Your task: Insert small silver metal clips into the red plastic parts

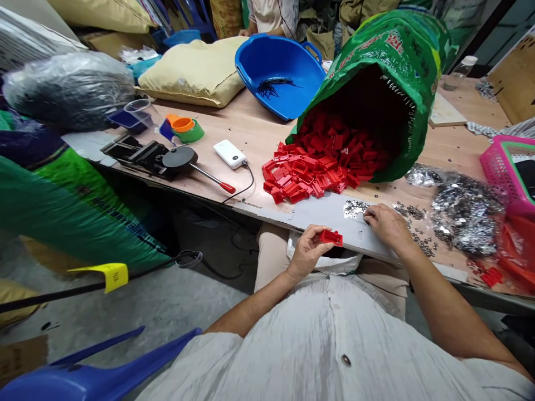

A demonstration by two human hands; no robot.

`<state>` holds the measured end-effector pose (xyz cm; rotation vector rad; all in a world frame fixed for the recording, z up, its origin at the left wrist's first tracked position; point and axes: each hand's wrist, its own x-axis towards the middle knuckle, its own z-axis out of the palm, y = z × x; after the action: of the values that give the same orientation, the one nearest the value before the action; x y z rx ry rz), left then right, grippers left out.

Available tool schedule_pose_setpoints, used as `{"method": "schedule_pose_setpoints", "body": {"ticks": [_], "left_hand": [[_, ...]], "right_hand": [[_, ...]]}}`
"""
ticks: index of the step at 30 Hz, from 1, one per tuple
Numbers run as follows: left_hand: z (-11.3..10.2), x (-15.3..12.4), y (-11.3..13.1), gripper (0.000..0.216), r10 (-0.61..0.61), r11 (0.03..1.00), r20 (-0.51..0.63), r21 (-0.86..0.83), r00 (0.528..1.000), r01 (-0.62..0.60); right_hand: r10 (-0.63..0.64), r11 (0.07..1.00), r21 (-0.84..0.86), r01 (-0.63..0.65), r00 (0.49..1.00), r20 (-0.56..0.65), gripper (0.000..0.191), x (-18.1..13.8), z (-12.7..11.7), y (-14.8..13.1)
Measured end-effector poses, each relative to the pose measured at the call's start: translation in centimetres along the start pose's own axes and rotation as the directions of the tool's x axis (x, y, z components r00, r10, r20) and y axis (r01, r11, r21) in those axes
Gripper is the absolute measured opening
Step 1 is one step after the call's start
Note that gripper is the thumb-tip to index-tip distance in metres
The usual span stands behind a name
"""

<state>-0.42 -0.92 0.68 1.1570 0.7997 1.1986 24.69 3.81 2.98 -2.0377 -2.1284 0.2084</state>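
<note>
My left hand (308,252) pinches a small red plastic housing (331,238) by its left end, just off the table's front edge. My right hand (388,224) rests over the grey board, its fingertips pressed together beside a patch of small shiny metal pieces (355,209). Whatever lies between those fingertips is too small to make out. Beyond both hands, a heap of similar red plastic housings (309,172) spills from the mouth of a green woven sack (401,61) lying on its side.
A blue basin (276,61) with thin black pieces stands behind the heap. Left are a white power bank (230,153) on a cable and a lever tool (179,159) with a red handle. At right sit bagged metal pieces (466,214) and a pink basket (497,161). Another person (273,16) is behind.
</note>
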Motion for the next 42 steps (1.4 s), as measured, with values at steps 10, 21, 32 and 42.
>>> {"method": "schedule_pose_setpoints", "body": {"ticks": [10,21,32,42], "left_hand": [[0.4,0.2,0.8,0.032,0.15,0.951,-0.016,0.275,0.989,-0.14],[1.3,0.0,1.2,0.035,0.115,0.966,-0.025,0.237,0.993,-0.106],[1.7,-0.4,1.5,0.058,-0.266,0.95,-0.082,-0.189,0.96,0.247],[2.0,0.0,2.4,0.055,-0.389,0.81,0.001,-0.475,0.921,0.343]], "right_hand": [[0.009,0.975,0.223,0.007,0.997,-0.071,0.016,0.0,0.8,0.2],[0.03,0.85,0.526,0.009,0.997,-0.066,0.014,-2.7,0.1,-2.7],[-0.068,0.52,0.85,-0.085,0.988,0.14,0.035,-5.1,0.5,-4.8],[-0.088,0.562,0.827,-0.001,0.994,0.06,0.032,-5.9,-0.4,-4.6]]}}
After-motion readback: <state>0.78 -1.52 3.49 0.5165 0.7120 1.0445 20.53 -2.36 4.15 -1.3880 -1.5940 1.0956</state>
